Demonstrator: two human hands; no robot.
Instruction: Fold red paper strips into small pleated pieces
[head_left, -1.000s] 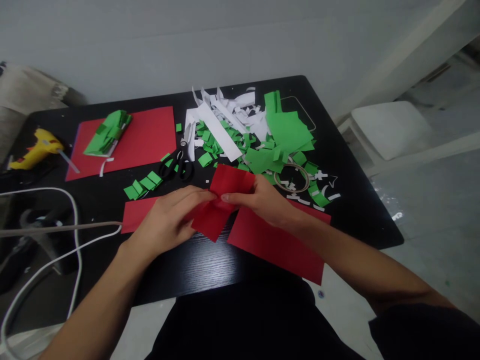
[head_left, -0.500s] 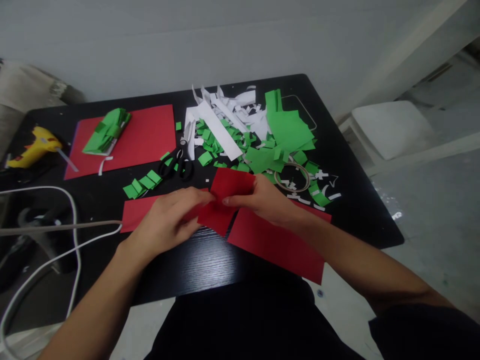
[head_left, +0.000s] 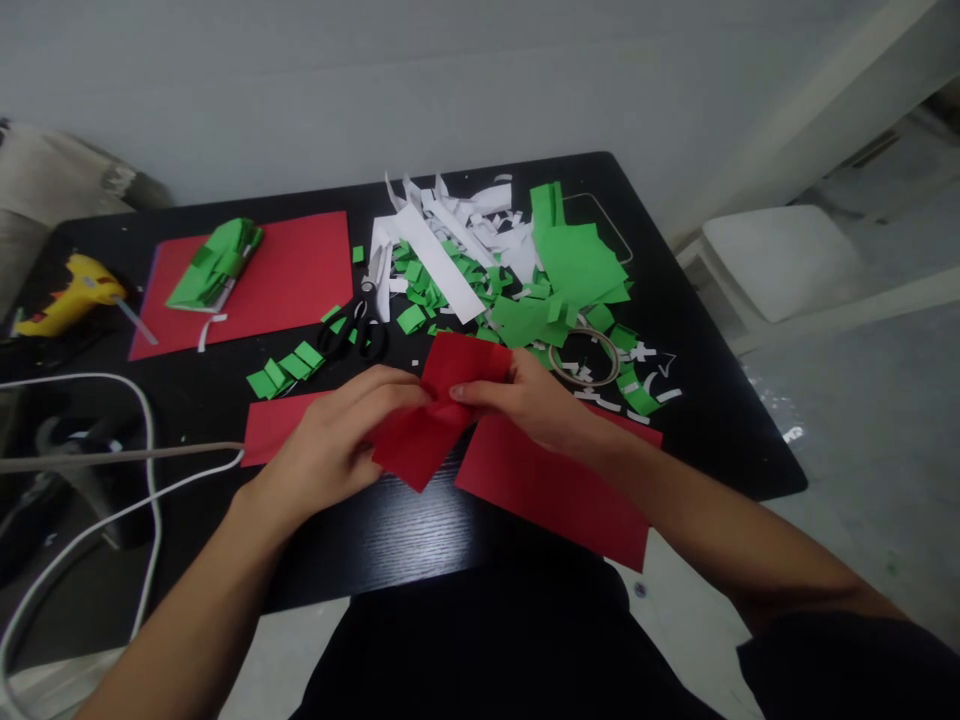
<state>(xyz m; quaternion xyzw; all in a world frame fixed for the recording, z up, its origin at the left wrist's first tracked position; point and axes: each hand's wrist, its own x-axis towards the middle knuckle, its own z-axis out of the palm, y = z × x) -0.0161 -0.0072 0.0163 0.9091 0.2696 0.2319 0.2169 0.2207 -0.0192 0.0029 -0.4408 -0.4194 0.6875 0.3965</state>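
Note:
Both hands pinch one small piece of red paper (head_left: 431, 410) just above the black table (head_left: 420, 520). My left hand (head_left: 337, 440) grips its left side with closed fingers. My right hand (head_left: 532, 400) pinches its middle from the right, thumb and fingers pressed together. The paper is bent at the pinch, with one flap pointing away and one toward me. A larger red sheet (head_left: 555, 480) lies under my right wrist, and another red sheet (head_left: 274, 425) lies partly hidden under my left hand.
Black scissors (head_left: 356, 325) lie behind my hands. Green scraps (head_left: 570, 265) and white strips (head_left: 439, 255) are heaped at the back, with a tape ring (head_left: 585, 355) beside them. A red sheet (head_left: 300, 275) carries a folded green piece (head_left: 214, 265). A yellow glue gun (head_left: 67, 290) and white cable (head_left: 142, 420) lie left.
The near flap of the red paper has swung down and left toward me, bending more at the pinch. Both hands stayed almost in place.

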